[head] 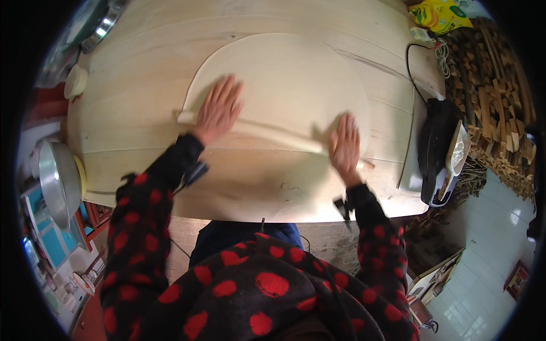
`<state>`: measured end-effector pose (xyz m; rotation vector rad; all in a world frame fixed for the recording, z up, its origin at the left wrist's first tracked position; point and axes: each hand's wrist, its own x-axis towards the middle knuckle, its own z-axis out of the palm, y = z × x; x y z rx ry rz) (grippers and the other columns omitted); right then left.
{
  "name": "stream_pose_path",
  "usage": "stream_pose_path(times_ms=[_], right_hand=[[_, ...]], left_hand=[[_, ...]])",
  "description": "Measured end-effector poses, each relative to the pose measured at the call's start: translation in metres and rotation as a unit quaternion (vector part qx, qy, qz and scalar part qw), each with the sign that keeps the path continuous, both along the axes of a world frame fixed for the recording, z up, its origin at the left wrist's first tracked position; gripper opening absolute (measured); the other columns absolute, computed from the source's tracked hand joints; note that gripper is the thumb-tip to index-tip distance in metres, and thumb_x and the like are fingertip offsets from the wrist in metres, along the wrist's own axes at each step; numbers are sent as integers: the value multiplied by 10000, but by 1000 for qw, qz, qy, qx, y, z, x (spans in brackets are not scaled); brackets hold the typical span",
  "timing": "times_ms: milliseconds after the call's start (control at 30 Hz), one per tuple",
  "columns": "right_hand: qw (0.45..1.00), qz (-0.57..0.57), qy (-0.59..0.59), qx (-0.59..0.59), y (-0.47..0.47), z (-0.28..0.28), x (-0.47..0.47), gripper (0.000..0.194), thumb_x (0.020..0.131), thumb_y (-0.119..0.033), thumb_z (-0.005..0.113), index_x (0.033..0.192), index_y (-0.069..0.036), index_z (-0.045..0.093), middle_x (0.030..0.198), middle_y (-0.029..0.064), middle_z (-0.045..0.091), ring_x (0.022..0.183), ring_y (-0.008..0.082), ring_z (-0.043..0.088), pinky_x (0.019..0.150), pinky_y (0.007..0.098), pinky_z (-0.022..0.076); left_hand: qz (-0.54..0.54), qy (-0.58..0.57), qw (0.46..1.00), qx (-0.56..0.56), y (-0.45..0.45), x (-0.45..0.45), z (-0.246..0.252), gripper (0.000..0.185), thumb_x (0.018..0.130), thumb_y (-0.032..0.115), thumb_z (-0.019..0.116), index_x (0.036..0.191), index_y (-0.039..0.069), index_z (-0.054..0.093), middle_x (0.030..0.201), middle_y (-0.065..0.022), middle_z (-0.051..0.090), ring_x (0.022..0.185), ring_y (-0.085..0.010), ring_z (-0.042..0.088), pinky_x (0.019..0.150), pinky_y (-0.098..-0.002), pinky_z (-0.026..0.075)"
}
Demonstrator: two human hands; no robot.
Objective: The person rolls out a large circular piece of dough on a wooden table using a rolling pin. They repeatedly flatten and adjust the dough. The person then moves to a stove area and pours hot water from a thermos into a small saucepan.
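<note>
A large, thin, round sheet of dough [281, 81] lies spread on a pale wooden board [256, 183]. Along its near side runs a slim rolling pin [370, 164], slanting down to the right; the dough's near edge appears wrapped around it, and only its tips show bare. My left hand [219, 108] rests flat across the roll near its left end, fingers stretched forward over the dough. Toward the right end, my right hand [345, 143] lies palm down over the roll, slightly blurred, its fingers straight. Neither hand curls around the pin.
A black appliance [437, 145] with a cord stands at the board's right edge, a yellow bag [441, 16] at the far right corner. Stacked firewood [490, 89] lies beyond. On the left are a metal basin [57, 183], a small cream bowl [76, 81] and a metal bowl [102, 27].
</note>
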<state>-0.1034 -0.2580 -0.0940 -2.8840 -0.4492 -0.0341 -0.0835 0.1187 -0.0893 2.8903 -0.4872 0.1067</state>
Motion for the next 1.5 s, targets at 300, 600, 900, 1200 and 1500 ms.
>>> stream_pose_path(times_ms=[300,600,900,1200,1500], right_hand=[[992,59,33,-105,99,5,-16,721,949,-464,444,1512,-59,251,1585,130,219,1466,308,187,1174,532,121],[996,50,-13,-75,93,3,-10,716,925,-367,468,1510,-22,238,1571,159,244,1463,304,203,1184,504,111],[990,68,75,-101,8,20,-39,675,977,-398,457,1495,-15,257,1572,163,231,1465,309,187,1189,467,147],[997,13,-8,-78,15,15,16,695,985,-413,403,1498,21,224,1562,202,234,1458,327,206,1183,492,141],[993,60,-96,17,25,16,82,529,778,-340,742,1220,-97,583,1214,141,574,1145,309,525,949,416,417]], left_hand=[[5,79,989,-127,-132,-34,-1,708,978,531,323,1455,10,364,1548,-171,283,1467,-332,156,1175,-510,105],[8,-9,993,-115,-134,-21,-6,654,974,455,403,1411,-32,412,1489,-217,367,1435,-321,257,1172,-498,156],[-17,23,999,-20,9,-37,13,529,976,267,439,1451,43,382,1534,-141,318,1432,-285,273,1158,-455,215],[83,-23,996,-7,4,14,1,575,956,316,498,1461,68,381,1525,-194,316,1406,-331,304,1163,-463,203],[25,114,991,-69,-102,103,9,490,978,371,433,1317,24,510,1317,-119,534,1306,-269,424,1113,-496,263]])
